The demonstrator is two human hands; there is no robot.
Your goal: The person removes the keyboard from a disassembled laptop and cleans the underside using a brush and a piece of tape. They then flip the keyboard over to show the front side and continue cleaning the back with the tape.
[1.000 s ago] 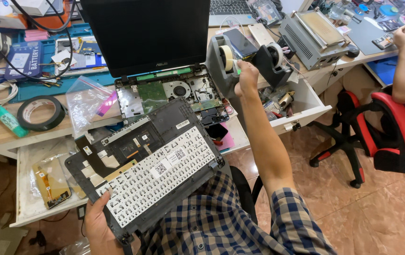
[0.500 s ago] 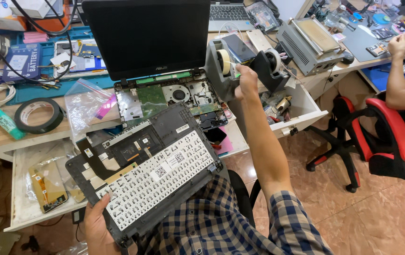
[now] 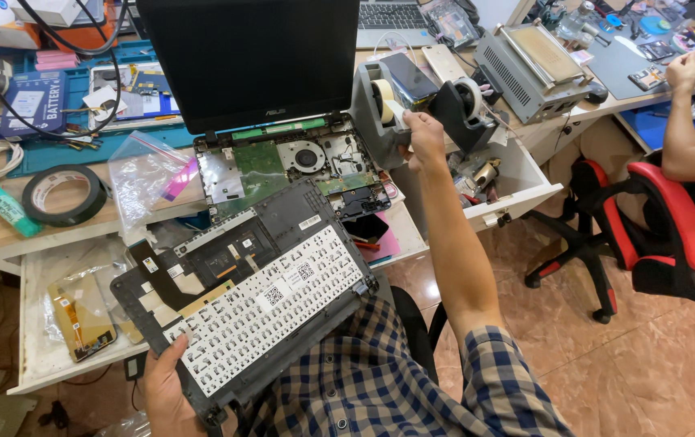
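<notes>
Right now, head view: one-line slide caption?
Left hand steadies an upturned laptop keyboard panel on the lap; right hand pulls tape at the grey tape dispenser beside the opened laptop.

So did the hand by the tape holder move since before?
No. The right hand stays at the grey tape dispenser, fingers on the tape end, in the same spot against the dispenser as earlier; only the camera view shifted slightly.

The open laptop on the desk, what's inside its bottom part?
Inside the laptop base you can see a green circuit board, a round fan and silver shielding. The keyboard panel, held by the left hand, covers its front edge.
</notes>
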